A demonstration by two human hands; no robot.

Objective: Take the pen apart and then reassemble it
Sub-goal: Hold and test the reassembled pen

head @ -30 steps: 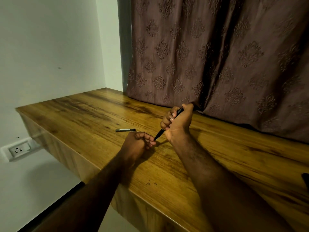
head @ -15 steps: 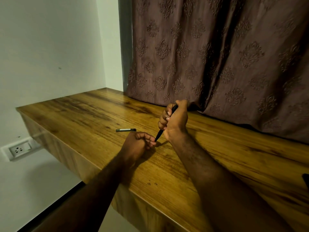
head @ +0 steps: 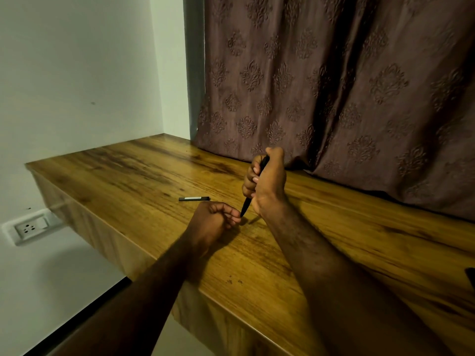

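My right hand (head: 267,183) grips a black pen body (head: 246,205) in a fist, nearly upright, with the thumb over its top end and the pointed tip aimed down at the table. My left hand (head: 214,220) rests on the wooden table (head: 359,240) just left of the tip, fingers curled, their tips touching or pinching the pen's tip; I cannot tell which. A separate black pen part (head: 194,198) with a pale stripe lies flat on the table, left of both hands.
A brown patterned curtain (head: 334,86) hangs along the table's back edge. The table's left and front edges drop off to a white wall with a socket (head: 29,228). A dark object (head: 471,277) shows at the right frame edge.
My right hand has tilted the pen more upright and closed tighter, the thumb moving over the top end. My left hand and the loose part have stayed put.
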